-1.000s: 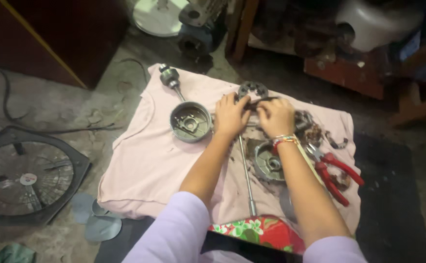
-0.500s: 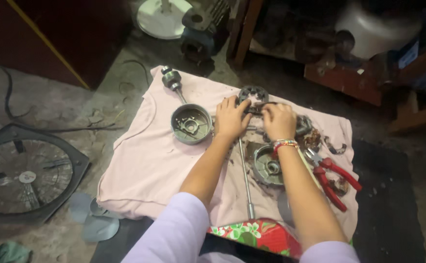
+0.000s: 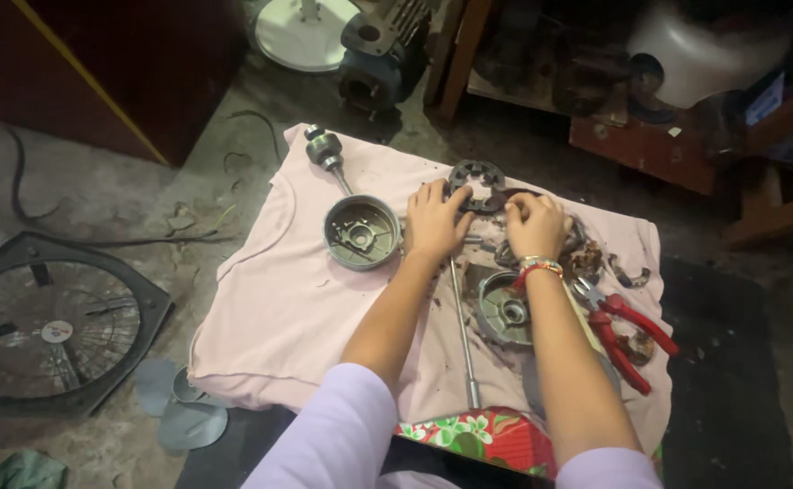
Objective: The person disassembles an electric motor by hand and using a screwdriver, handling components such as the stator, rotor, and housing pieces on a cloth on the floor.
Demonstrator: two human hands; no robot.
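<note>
From the head camera we look straight down at our two arms reaching across a pale pink cloth (image 3: 278, 308) spread on the floor. Our left hand (image 3: 434, 220) lies with fingers spread, its fingertips pinching the near edge of a dark ring-shaped metal core (image 3: 478, 184) at the far side of the cloth. Our right hand (image 3: 534, 225) is curled beside it, fingers bent onto the same part or the wires at its right edge; we cannot tell exactly what those fingers grip.

To work this well we judge that we should keep the core flat on the cloth, steady it with the left fingertips, and let the right fingers do the fine pulling, slowly, so nothing tears or rolls off.

Just left of the left hand sits a round grey motor cover (image 3: 361, 233), open side up, and beyond it a shaft with bearing (image 3: 326, 149). Between our forearms a long thin rod (image 3: 461, 321) runs toward us, close to a second round cover (image 3: 503, 311). Red-handled pliers (image 3: 621, 333) lie by the right forearm, near enough to catch with the elbow. Off the cloth to the left lies a square-framed fan (image 3: 48, 330); a floral-patterned red object (image 3: 478, 435) sits at the near edge
</note>
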